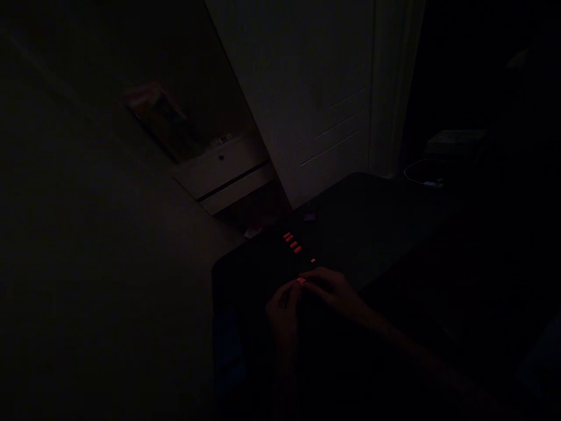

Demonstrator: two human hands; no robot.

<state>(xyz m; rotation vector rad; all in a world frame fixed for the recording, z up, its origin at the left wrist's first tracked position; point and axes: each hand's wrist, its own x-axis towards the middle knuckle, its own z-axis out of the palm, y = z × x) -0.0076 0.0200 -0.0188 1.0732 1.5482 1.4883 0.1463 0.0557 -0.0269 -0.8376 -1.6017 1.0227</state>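
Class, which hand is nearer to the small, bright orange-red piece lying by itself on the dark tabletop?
Right. The right hand is just short of the small orange-red piece; the left hand is farther back, to its left.

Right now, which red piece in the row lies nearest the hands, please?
The red piece at the row's near end; the others sit farther from the left hand and right hand.

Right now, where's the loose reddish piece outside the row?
Head view, slightly right of centre: the loose piece lies on the dark table just beyond the right hand, right of the row of red pieces.
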